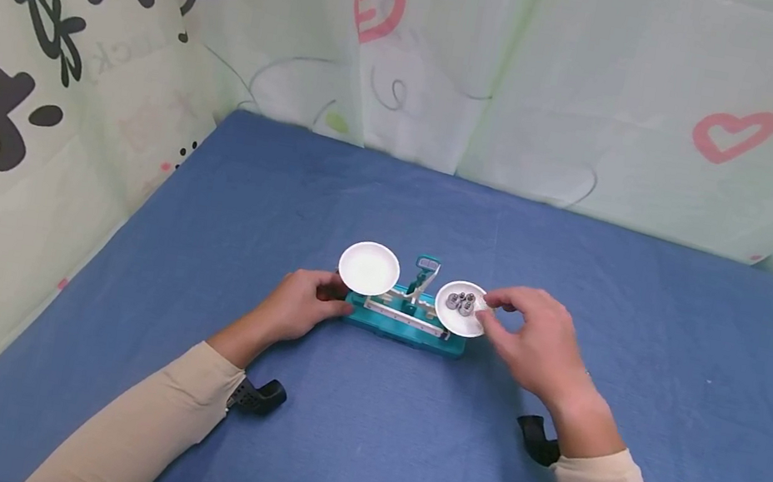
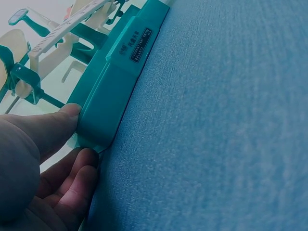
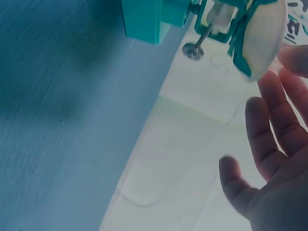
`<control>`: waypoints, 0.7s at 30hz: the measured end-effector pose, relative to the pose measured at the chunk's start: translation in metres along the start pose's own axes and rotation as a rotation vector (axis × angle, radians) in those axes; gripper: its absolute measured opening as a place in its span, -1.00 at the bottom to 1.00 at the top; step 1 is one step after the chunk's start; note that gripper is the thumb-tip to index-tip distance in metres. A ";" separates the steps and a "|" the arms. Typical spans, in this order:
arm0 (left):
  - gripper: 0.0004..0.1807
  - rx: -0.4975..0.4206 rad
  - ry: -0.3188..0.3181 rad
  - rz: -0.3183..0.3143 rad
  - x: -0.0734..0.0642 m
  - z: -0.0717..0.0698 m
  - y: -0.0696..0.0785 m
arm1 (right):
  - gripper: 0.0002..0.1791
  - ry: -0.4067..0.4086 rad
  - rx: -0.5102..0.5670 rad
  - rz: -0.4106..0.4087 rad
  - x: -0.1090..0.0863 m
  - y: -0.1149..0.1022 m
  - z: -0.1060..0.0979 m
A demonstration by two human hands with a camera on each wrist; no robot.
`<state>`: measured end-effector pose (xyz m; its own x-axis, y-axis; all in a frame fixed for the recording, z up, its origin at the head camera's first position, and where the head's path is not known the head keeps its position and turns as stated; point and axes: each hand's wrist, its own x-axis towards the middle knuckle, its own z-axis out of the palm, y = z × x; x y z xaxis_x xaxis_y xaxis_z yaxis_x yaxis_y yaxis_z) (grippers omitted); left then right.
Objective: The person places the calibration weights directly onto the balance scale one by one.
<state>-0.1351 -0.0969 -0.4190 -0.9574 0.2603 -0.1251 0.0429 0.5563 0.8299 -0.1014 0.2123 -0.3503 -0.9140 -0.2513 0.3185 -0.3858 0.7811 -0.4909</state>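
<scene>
A small teal balance scale (image 1: 394,325) stands on the blue cloth, with a white pan at each end. Its base end is gripped by my left hand (image 1: 301,303), thumb on the front edge and fingers curled behind, as the left wrist view shows. The left pan (image 1: 368,268) holds nothing and looks higher. Several small metal weights (image 1: 454,301) sit in the right pan (image 1: 461,329). My right hand (image 1: 541,341) is at that pan's outer rim, thumb and forefinger tips apart over the edge. In the right wrist view the other fingers spread loosely beside the pan (image 3: 263,41).
The blue cloth (image 1: 355,438) covers the table. Pale curtains (image 1: 573,68) with printed writing and hearts hang behind and at the left. A metal adjusting nut (image 3: 193,51) projects from the balance's right end. Black wrist mounts (image 1: 259,396) sit on both forearms.
</scene>
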 end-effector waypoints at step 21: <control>-0.66 0.028 -0.003 -0.001 0.000 0.000 0.000 | -0.72 -0.091 -0.082 0.273 -0.046 0.059 -0.026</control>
<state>-0.1350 -0.0968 -0.4194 -0.9565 0.2623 -0.1279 0.0497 0.5782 0.8144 -0.0791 0.2844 -0.3731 -0.9915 -0.0725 0.1080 -0.1159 0.8695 -0.4801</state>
